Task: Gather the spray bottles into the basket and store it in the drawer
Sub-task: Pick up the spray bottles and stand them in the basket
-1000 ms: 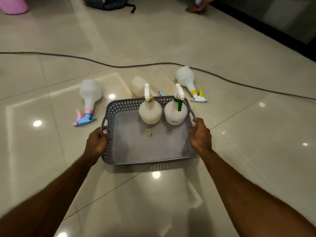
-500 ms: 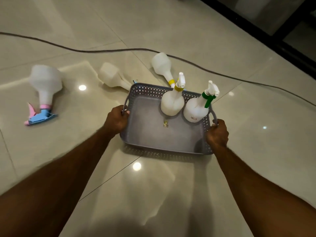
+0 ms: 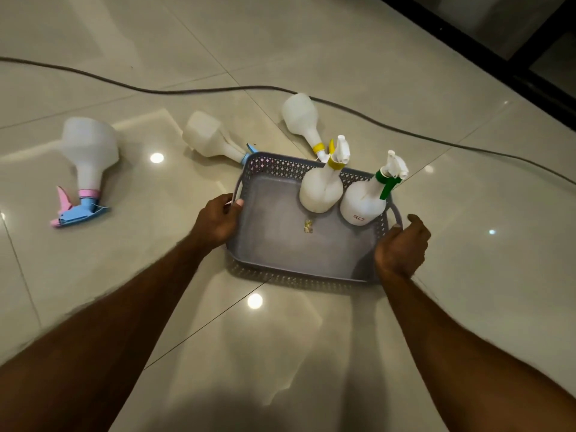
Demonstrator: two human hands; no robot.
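A grey lattice basket (image 3: 271, 165) sits on the tiled floor. Two white spray bottles stand in its far right corner, one with a yellow collar (image 3: 321, 188) and one with a green trigger (image 3: 363, 202). My left hand (image 3: 218, 221) grips the basket's left handle. My right hand (image 3: 402, 244) holds the right handle with the thumb lifted. Three white bottles lie on the floor beyond: one with a pink and blue trigger (image 3: 88, 151) at the left, one with a blue nozzle (image 3: 205, 138) touching the basket's far left corner, and one with a yellow collar (image 3: 300, 116) behind the basket.
A dark cable (image 3: 218, 88) runs across the floor behind the bottles. A dark door frame (image 3: 498, 48) crosses the upper right. A small gold scrap (image 3: 308, 226) lies on the basket's bottom. The glossy tiles reflect ceiling lights.
With both hands on its handles, the basket has moved to the right of the lying bottles and turned slightly. My view has swung right too. My right thumb has lifted.
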